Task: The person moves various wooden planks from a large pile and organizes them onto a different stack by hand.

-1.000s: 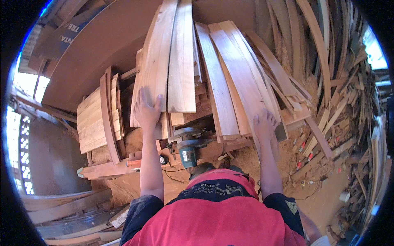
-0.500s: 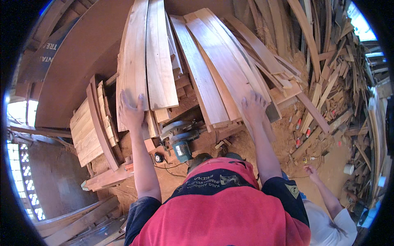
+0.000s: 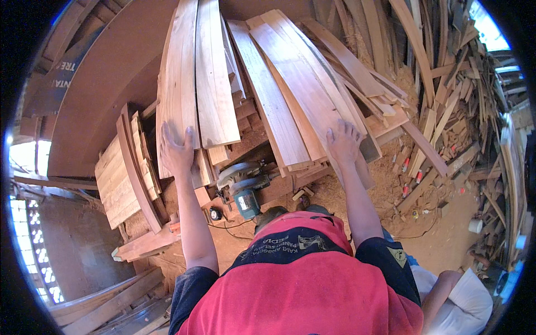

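My left hand rests with spread fingers on the near end of a long pale wooden plank. Directly right of that plank lies another long board, with a dark narrow gap between the two. Over on the right pile, my right hand lies fingers apart on the near end of a wide reddish plank. Left of it sits a lighter plank. Between the two piles, nearer to me, stands a teal circular saw with a grey guard.
A small black tape measure lies left of the saw. Shorter boards are stacked at the left. Scrap wood heaps up along the right side, above sawdust. A co-worker in a white shirt is close by at the lower right.
The left pair of planks has shifted slightly left in view; both hands keep their places on the wood. The co-worker's outstretched arm has drawn back toward the body.
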